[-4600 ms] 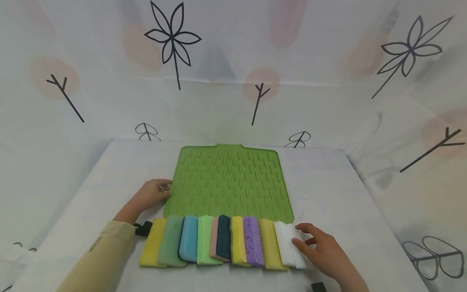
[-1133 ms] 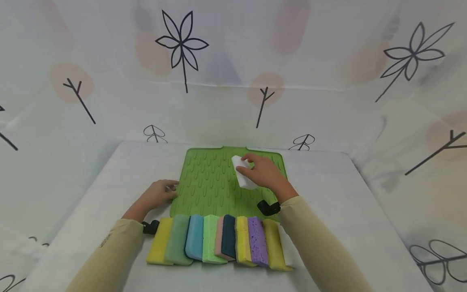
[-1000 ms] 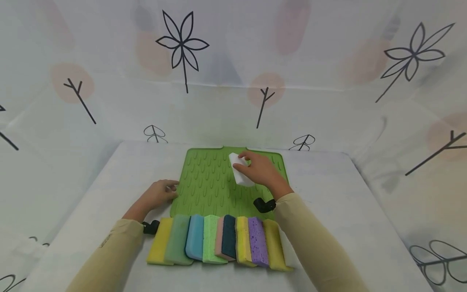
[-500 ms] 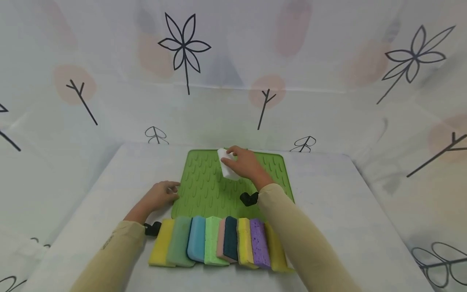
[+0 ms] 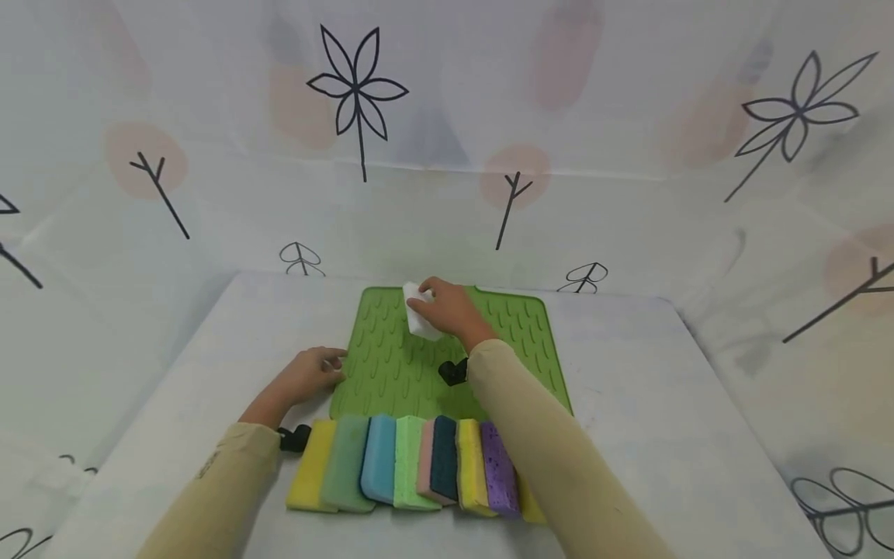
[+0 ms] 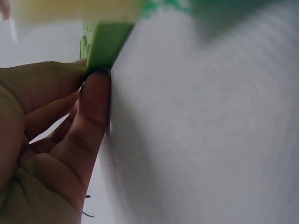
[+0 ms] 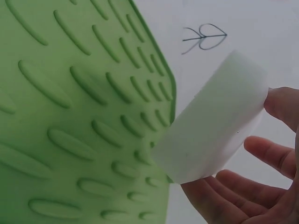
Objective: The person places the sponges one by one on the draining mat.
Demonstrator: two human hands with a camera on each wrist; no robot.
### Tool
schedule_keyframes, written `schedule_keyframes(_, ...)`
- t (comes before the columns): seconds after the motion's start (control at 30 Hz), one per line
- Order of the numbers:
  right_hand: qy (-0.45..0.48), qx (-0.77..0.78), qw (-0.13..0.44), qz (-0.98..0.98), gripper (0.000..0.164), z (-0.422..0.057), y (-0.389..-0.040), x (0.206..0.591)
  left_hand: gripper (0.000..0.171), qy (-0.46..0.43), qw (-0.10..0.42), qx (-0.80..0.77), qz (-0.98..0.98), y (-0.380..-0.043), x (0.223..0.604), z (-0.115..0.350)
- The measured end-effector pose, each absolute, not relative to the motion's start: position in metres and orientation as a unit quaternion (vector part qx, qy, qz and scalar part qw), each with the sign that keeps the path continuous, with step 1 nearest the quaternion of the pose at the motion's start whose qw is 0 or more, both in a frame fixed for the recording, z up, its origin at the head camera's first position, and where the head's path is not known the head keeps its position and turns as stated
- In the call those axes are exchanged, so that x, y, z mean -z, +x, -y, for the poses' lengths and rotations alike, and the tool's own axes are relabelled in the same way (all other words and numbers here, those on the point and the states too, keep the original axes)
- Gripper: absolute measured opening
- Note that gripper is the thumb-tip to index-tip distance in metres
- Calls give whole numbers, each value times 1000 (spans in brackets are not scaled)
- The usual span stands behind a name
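My right hand (image 5: 450, 310) grips a white sponge block (image 5: 422, 317) above the upper left part of a green ridged mat (image 5: 377, 380). In the right wrist view the white sponge tilts over the mat's ridges, held between thumb and fingers. At the mat's left edge my left hand (image 5: 307, 375) pinches the rim between thumb and finger, as the left wrist view shows. A row of sponges lies along the near side of the mat, among them a yellow one (image 5: 312, 466), a blue one (image 5: 379, 458) and a purple one (image 5: 499, 470). My right sleeve hides the row's right end.
The white-covered table (image 5: 649, 404) extends on both sides of the mat. Behind it hangs a white cloth (image 5: 433, 210) printed with line-drawn plants. Black wrist cameras sit on both wrists, the left one (image 5: 295, 439) beside the yellow sponge.
My right hand has taken one white sponge from the right end of the row and carried it over the mat, then farther left. My left hand stays at the mat's edge.
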State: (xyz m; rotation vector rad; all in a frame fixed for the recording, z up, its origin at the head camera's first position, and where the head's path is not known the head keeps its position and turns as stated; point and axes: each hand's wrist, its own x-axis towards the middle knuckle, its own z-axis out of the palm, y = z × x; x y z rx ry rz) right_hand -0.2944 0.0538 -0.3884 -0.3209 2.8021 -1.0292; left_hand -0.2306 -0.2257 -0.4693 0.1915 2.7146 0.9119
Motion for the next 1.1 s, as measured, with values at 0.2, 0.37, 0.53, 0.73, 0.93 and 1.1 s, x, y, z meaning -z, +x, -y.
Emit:
schedule_keyframes(0.2,-97,340,73,-932,50,-38,-303,400,53,71,133,-325,-934,-232,470,227)
schedule_keyframes(0.37,-94,348,76,-930,52,-28,-309,408,53,66,127,-324,-935,-231,471,227)
schedule_keyframes(0.53,-78,355,70,-929,51,-21,-312,414,53,58,126,-331,-933,-230,471,225)
schedule_keyframes(0.73,-73,365,65,-926,51,-9,-313,418,53,55,126,-326,-935,-228,471,224)
schedule_keyframes(0.93,-71,374,58,-923,50,4,-315,424,53,52,129,-326,-935,-226,471,223)
schedule_keyframes(1.1,-65,360,43,-930,51,12,-320,430,52,45,129,-324,-936,-226,472,222)
